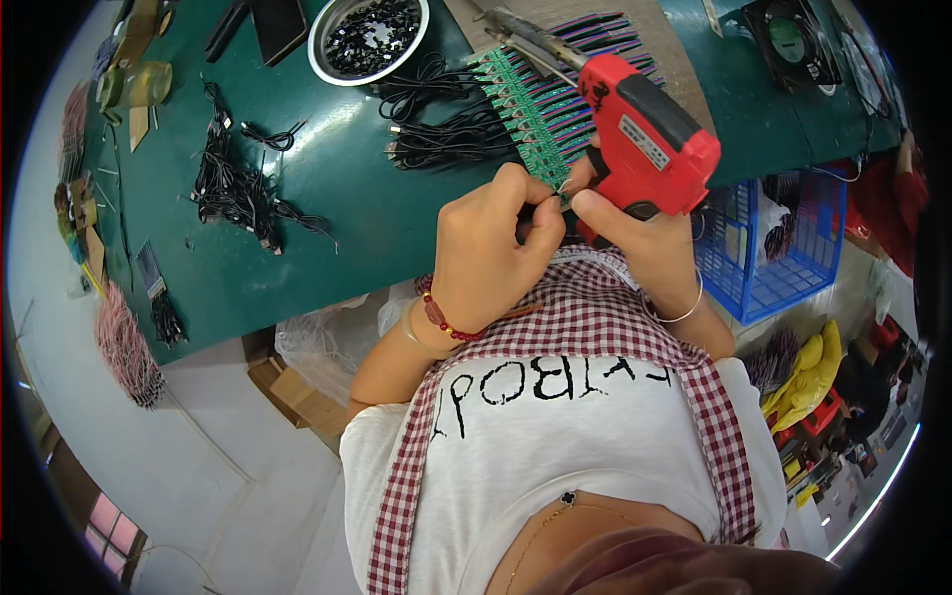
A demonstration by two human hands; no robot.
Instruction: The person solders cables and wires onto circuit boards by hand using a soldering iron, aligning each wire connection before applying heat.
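Observation:
A red and black soldering gun [650,134] rests in my right hand [654,246], its metal tip pointing up and away over the work. The thumb and forefinger of that hand reach toward my left fingertips. My left hand [488,256] is closed in a pinch at the near end of a row of small green circuit boards [526,117]. A thin wire end shows by the fingertips; what lies between them is mostly hidden. Dark, multicoloured wires [630,50] run off the boards' right side, and black cables [451,146] lie along their left.
A metal bowl [315,52] of small black parts stands at the back. Tangled black cables [233,188] lie on the green table [387,223] to the left. At the far right is a black fan [790,42]. A blue plastic crate [783,283] stands below the table's right side.

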